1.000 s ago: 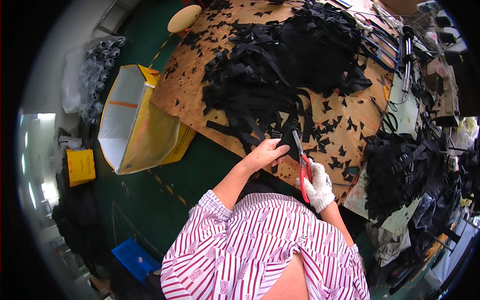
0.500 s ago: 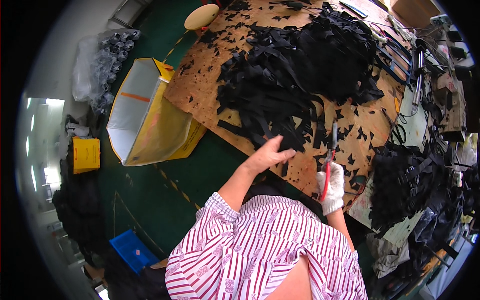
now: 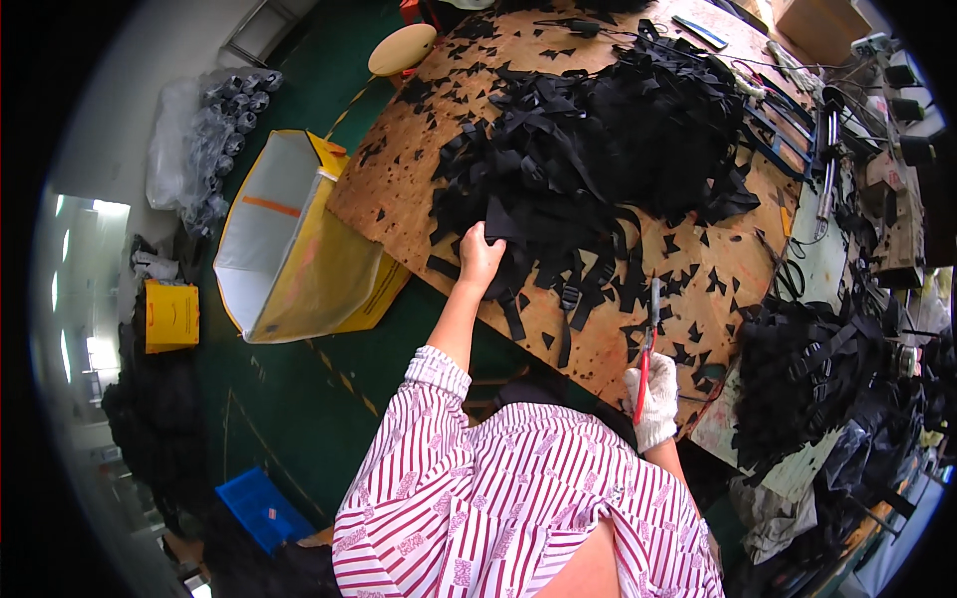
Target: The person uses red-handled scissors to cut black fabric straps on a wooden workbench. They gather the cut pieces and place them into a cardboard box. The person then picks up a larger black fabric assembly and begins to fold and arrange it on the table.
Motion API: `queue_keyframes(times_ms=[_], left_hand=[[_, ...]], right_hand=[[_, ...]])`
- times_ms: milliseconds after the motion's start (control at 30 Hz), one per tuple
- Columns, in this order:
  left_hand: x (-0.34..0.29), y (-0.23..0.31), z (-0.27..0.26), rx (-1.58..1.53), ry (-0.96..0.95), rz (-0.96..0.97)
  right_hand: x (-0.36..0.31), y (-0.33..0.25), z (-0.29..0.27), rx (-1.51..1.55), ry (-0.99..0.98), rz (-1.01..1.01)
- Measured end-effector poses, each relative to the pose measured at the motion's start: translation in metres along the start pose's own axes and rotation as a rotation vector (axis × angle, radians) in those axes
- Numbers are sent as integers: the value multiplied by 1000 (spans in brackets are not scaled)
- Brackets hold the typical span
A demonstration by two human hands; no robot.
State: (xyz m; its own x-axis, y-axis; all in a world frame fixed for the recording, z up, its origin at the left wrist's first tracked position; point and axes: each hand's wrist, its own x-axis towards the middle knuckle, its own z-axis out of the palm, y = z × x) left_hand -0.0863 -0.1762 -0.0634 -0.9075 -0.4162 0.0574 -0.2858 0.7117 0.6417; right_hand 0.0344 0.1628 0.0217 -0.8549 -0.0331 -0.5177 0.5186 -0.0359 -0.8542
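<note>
At the near left side of a heap of black webbing straps and fabric pieces (image 3: 638, 140), my left hand (image 3: 480, 261) is closed on the corner of a black fabric piece (image 3: 506, 221). Straps with a black buckle (image 3: 569, 295) hang down toward the table's near edge beside it. My right hand (image 3: 653, 401) wears a white knit glove and grips a red-handled tool (image 3: 644, 364) with a long grey tip pointing away from me. Its exact kind is not clear. The tip is over the table among small black triangular scraps (image 3: 688, 351), apart from the heap.
The wooden table (image 3: 399, 199) has scraps scattered over it. Left of it stands an open yellow-and-white bag (image 3: 289, 249). Black scissors (image 3: 791, 274) lie to the right, near another pile of black straps (image 3: 812, 369). A round stool (image 3: 402, 50) is at the far left corner.
My left hand has moved away from me, from open above the table edge to closed on a fabric piece at the heap. The buckled straps have come into view. My right hand has shifted slightly nearer.
</note>
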Motion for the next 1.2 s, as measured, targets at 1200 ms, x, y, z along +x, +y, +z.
queue_keyframes(times_ms=[1200], left_hand=[[-105, 141, -8, -1322, -465, -385]], right_hand=[[-5, -23, -4, -681, -152, -221]])
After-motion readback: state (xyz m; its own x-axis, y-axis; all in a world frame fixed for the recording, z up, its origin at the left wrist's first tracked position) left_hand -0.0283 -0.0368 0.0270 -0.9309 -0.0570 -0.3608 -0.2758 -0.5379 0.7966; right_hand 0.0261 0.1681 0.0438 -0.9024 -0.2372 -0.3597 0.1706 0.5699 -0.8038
